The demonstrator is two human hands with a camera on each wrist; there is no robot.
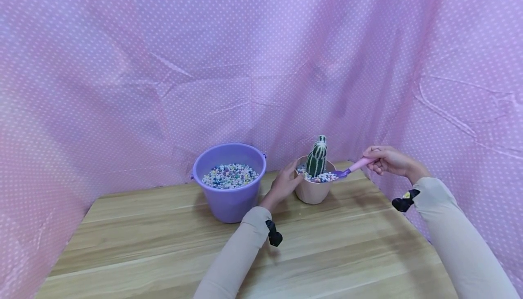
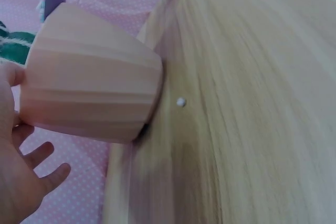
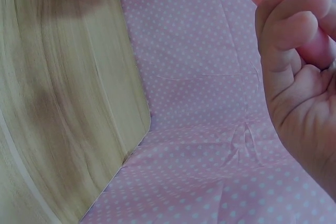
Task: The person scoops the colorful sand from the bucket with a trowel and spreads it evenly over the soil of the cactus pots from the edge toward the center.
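Note:
In the head view a green cactus [image 1: 316,159] with pale stripes stands in a light pink flower pot [image 1: 312,193], with small multicoloured pebbles [image 1: 323,177] around its base. My left hand [image 1: 284,182] holds the pot's left rim; the left wrist view shows thumb and a finger at the rim of the pot [image 2: 94,77], other fingers spread away from it. With curled fingers my right hand [image 1: 388,160] grips the pink handle of a small shovel [image 1: 361,163]. Its purple blade lies at the pot's right rim, beside the pebbles. In the right wrist view the blade is out of sight.
Left of the pot stands a purple bucket [image 1: 230,203] partly filled with similar pebbles [image 1: 230,175]. One white pebble [image 2: 181,102] lies on the wooden table [image 1: 143,244]. Pink dotted cloth [image 1: 245,62] hangs behind and along the sides.

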